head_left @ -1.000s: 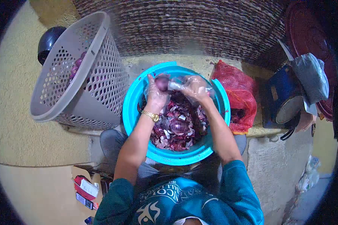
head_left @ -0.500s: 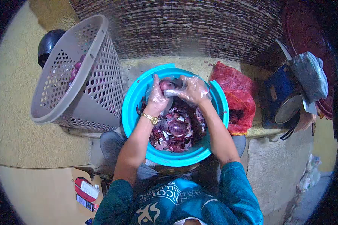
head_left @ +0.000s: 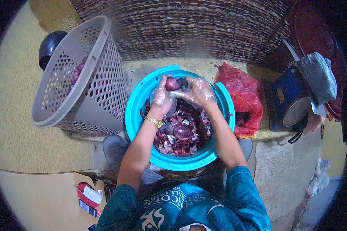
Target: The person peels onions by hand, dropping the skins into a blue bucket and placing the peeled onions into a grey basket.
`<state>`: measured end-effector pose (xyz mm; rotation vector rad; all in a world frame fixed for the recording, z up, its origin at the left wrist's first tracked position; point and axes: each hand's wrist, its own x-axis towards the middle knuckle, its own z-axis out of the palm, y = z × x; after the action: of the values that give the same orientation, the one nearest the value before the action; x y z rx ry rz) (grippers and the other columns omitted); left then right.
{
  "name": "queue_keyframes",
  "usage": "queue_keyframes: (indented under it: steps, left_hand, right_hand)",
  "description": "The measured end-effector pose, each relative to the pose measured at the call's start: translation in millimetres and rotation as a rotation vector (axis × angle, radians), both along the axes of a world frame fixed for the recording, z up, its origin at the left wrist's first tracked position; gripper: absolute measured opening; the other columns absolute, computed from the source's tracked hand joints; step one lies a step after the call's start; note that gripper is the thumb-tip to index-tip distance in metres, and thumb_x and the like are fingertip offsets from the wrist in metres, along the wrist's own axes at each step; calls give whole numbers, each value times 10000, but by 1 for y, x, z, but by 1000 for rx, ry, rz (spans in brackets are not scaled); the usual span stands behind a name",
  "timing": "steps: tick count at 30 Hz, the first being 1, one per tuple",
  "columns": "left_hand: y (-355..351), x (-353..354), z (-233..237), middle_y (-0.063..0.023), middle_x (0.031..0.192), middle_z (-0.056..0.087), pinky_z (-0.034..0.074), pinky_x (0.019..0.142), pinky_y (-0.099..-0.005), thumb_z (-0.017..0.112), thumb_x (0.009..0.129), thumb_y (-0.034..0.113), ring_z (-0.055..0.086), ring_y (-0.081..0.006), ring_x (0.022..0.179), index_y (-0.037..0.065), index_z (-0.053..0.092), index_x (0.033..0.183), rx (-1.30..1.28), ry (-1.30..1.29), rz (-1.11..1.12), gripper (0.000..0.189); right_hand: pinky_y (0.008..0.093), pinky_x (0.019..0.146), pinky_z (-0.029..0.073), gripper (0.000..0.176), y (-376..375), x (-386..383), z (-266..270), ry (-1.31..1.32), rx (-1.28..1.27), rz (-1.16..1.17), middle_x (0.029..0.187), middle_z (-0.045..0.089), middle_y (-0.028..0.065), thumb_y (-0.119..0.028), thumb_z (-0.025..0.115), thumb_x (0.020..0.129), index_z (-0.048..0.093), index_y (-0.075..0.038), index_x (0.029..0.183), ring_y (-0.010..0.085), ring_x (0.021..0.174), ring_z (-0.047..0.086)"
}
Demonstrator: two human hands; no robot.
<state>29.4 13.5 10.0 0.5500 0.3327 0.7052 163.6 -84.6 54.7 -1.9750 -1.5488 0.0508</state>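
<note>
A red onion [head_left: 172, 84] is held over the far part of a turquoise tub [head_left: 132, 127]. My left hand [head_left: 162, 97], in a clear plastic glove with a gold watch at the wrist, is closed around the onion's left side. From the right, my gloved right hand [head_left: 198, 92] grips it, thumb stretched along its near side; dark skin shows by the curled fingers, partly hidden. Beneath my hands the tub holds a heap of loose onion skins [head_left: 177, 145], with another red onion [head_left: 182, 131] lying on top.
A tall grey perforated basket [head_left: 110, 86] with several red onions [head_left: 78, 73] inside stands tilted at the left. Right of the tub lies a red mesh sack [head_left: 239, 86]. Farther right are a blue container [head_left: 283, 90] and a grey plastic bundle [head_left: 318, 77]. A patterned wall rises behind.
The onion has shifted slightly up and turned between my hands, showing more of its smooth purple side. My right fingers have moved a little; the tub and surroundings stay put.
</note>
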Motion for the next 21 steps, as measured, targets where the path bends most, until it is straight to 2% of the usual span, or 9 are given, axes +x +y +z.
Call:
queue_keyframes:
  steps: [7, 9, 12, 21]
  left_hand:
    - [3, -2, -2, -76, 1091, 623, 532, 864, -394, 559, 955, 345, 625, -232, 959, 110, 559, 1143, 60, -51, -48, 301]
    - [5, 1, -4, -70, 1092, 626, 520, 882, -383, 558, 958, 330, 619, -215, 969, 111, 560, 1152, 55, -40, 9, 292]
    - [2, 0, -1, -47, 1072, 605, 490, 884, -337, 542, 971, 318, 583, -173, 967, 103, 555, 1160, 73, -18, 30, 288]
    - [4, 0, -5, -54, 1124, 577, 490, 891, -332, 562, 966, 251, 577, -170, 972, 76, 511, 1244, 161, 2, 62, 332]
  right_hand:
    - [448, 615, 509, 767, 2, -2, 2, -38, 4, -12, 677, 649, 191, -757, 698, 584, 649, -19, 789, 360, 678, 664]
    - [453, 599, 500, 700, 0, -4, 6, -32, 49, -21, 635, 627, 186, -710, 727, 592, 608, -27, 694, 371, 650, 648]
    - [451, 580, 495, 703, 2, -5, 4, -42, 96, -38, 638, 626, 192, -713, 729, 585, 610, -28, 689, 369, 640, 649]
    - [446, 597, 509, 709, -4, -4, 13, -39, 30, -59, 649, 634, 204, -716, 727, 591, 646, -24, 721, 362, 652, 659]
